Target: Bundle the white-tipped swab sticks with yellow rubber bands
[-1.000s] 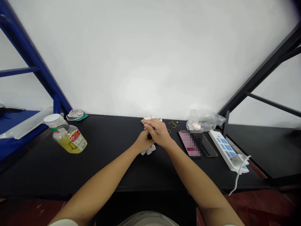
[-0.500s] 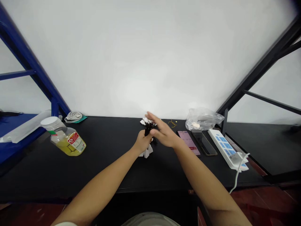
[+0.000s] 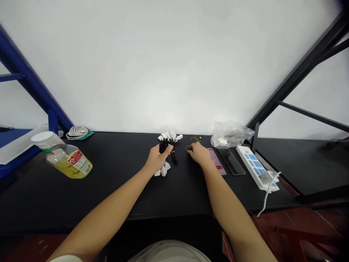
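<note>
The person's left hand [image 3: 157, 159] was closed around one bundle of black cords with small white plastic plugs [image 3: 168, 142], its fingers [image 3: 164, 148] curled firmly over the cords. The bundle rested on the black worktop [image 3: 109, 191], with white plugs splaying out beyond and below the hand, too tightly bunched to count.

The right hand [image 3: 199, 153] lay just right of the bundle, its fingers [image 3: 190, 149] narrowly curved, with their tips beside one thin yellow wire [image 3: 195, 139]. I could not tell whether they had hold of it.

Farther right of the bundle lay two smartphones, one with a pink screen [image 3: 216, 161] and one black [image 3: 231, 162], then one crumpled clear plastic bag [image 3: 230, 134] and one white power strip with blue switches [image 3: 252, 167]. Well left of the bundle lay one clear plastic bottle with a white lid and yellow liquid [image 3: 65, 163], on its side, and one coil of white cable [image 3: 77, 132].
</note>
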### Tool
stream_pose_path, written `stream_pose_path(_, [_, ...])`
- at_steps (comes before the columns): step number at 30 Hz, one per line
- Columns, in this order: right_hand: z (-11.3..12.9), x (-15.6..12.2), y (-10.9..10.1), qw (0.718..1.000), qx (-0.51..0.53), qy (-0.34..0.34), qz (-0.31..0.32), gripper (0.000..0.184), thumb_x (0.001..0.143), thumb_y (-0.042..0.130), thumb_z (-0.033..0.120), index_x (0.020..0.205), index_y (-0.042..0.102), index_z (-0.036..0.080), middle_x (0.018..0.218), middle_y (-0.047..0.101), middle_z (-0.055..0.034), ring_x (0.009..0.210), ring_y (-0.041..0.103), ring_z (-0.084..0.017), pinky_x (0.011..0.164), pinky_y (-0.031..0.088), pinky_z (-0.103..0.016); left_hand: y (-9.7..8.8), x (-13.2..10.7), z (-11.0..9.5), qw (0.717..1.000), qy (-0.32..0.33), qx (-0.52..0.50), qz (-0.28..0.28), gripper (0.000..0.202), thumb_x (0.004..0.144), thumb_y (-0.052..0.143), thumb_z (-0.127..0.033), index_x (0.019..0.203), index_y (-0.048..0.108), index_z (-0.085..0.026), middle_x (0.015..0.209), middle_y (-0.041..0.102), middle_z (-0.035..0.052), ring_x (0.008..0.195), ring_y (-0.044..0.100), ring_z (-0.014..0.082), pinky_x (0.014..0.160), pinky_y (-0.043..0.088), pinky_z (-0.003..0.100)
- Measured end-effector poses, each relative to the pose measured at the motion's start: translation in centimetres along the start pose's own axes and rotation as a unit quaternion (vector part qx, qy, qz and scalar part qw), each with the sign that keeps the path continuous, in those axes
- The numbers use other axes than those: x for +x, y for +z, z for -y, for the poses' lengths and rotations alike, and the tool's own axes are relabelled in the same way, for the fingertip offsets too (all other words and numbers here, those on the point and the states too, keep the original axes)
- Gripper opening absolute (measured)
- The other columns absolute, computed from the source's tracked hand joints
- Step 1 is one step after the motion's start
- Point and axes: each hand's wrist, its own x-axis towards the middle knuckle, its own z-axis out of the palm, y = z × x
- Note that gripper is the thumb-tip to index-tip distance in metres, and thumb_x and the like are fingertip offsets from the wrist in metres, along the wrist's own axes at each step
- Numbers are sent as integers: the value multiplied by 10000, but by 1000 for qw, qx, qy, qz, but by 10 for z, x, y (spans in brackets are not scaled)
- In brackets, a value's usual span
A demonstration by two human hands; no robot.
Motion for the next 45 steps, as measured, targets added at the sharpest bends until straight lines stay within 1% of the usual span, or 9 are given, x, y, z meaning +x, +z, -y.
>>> stream_pose_path(4, [4, 3, 9, 1000, -19, -2, -6, 217, 981, 514, 298, 1094, 650, 172, 1227, 589, -147, 1014, 679, -266, 812, 482, -333, 0, 2, -1, 998, -2, -52, 25, 436, 826, 681, -551, 974, 740, -146, 952, 755, 96, 884, 702, 229, 831, 531, 337])
stream_pose_path(10, [5, 4, 11, 987, 136, -28, -76, 143, 973, 480, 243, 964, 601, 165, 1053, 636, -119, 899, 651, -220, 750, 461, -312, 4, 1, 5, 988, -29, -142, 59, 494, 841, 634, -632, 896, 651, -141, 511, 485, -60, 432, 450, 88, 490, 407, 230])
stream_pose_path(12, [10, 1, 6, 947, 303, -64, -89, 153, 973, 468, 292, 900, 558, 194, 836, 629, -43, 712, 604, -169, 658, 446, -281, 5, 1, 5, 985, -41, -159, 52, 530, 819, 650, -645, 959, 651, -134, 509, 428, -82, 425, 400, 73, 465, 368, 217])
stream_pose_path(16, [33, -16, -5, 770, 617, -165, -8, 277, 923, 552, 484, 859, 489, 221, 676, 551, 46, 457, 400, -91, 465, 317, -227, 3, -1, -1, 989, -37, -132, 62, 614, 775, 715, -603, 1141, 647, -115, 527, 417, -95, 445, 382, 72, 471, 361, 220])
stream_pose_path(18, [45, -26, -9, 716, 672, -185, 35, 327, 852, 674, 500, 863, 518, 213, 664, 562, 48, 450, 382, -75, 450, 284, -216, 2, -1, -5, 992, -23, -106, 71, 599, 757, 743, -567, 1133, 661, -108, 525, 410, -96, 456, 385, 74, 485, 370, 225])
stream_pose_path(25, [56, -40, -9, 644, 732, -184, 127, 343, 794, 782, 458, 938, 584, 217, 627, 574, 58, 482, 441, -78, 470, 318, -206, -2, 0, -7, 991, -5, -67, 115, 365, 797, 695, -492, 805, 670, -128, 553, 440, -60, 485, 399, 77, 490, 352, 221])
stream_pose_path(33, [55, -45, -23, 565, 792, -223, 67, 226, 832, 738, 393, 974, 647, 243, 621, 618, 35, 670, 621, -160, 702, 518, -311, 4, 0, -11, 998, -4, -20, 60, 243, 751, 643, -339, 646, 488, -185, 557, 435, -64, 527, 411, 92, 524, 337, 227])
stream_pose_path(39, [62, -45, -19, 565, 798, -200, -69, 245, 764, 771, 282, 982, 659, 273, 1165, 749, -30, 462, 552, -86, 503, 492, -285, 12, -7, -12, 997, 15, 52, 53, 106, 713, 608, -202, 681, 508, -189, 598, 472, -61, 561, 425, 97, 552, 333, 230])
stream_pose_path(45, [65, -44, -11, 628, 730, -237, -127, 541, 668, 882, 430, 1141, 683, 258, 1120, 766, -96, 740, 690, -192, 765, 575, -394, 11, -9, -15, 993, 38, 65, 90, 133, 759, 613, -217, 877, 654, -171, 711, 629, -13, 636, 547, 132, 609, 407, 244])
